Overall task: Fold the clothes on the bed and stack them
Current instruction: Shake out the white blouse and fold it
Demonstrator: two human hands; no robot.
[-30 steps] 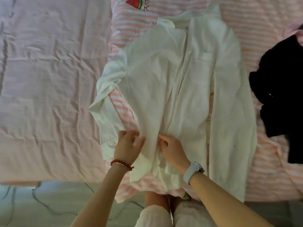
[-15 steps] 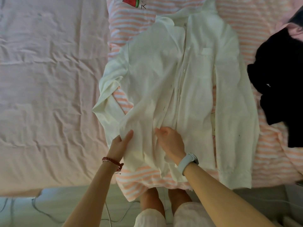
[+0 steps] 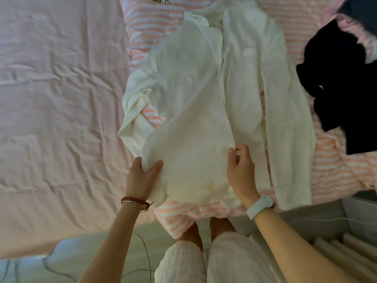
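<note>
Pinching the white shirt (image 3: 204,94) hem, your left hand (image 3: 140,176) and right hand (image 3: 241,170) have spread its lower-centre panel flatter for folding.

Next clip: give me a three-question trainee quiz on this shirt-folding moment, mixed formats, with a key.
1. True or false: the left hand pinches the white shirt.
2. The black garment lies on which side of the shirt? A) the person's left B) the person's right C) on top of it
3. Fill in: the right hand has its grip on the shirt's front ____.

Key: 1 true; 2 B; 3 edge.
</note>
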